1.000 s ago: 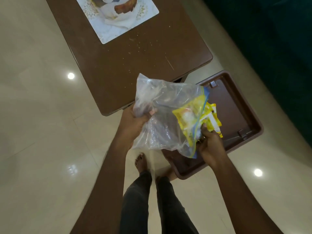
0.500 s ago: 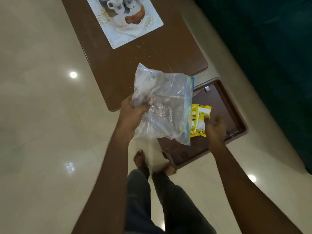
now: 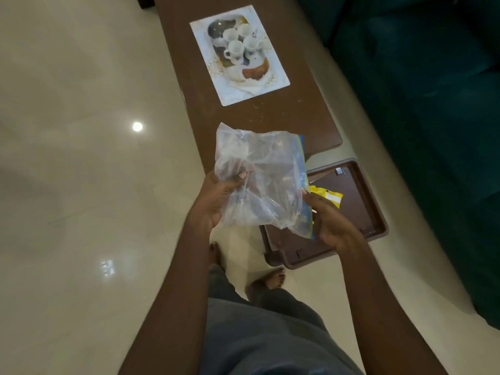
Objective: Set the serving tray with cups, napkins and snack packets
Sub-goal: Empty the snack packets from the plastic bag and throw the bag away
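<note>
Both hands' grip [image 3: 270,201] around plastic bag [image 3: 259,174]

Both forearms are being shown bare from the bottom edge of the frame up to the wrists, with no sleeves, watch or bracelets being seen on them. The left hand [image 3: 216,197] and the right hand [image 3: 331,223] are being left ungloved, and short pale nails are being shown on the thumbs. Dark grey trousers [image 3: 270,334] are being worn, and the feet [image 3: 272,278] are being kept bare.
</note>
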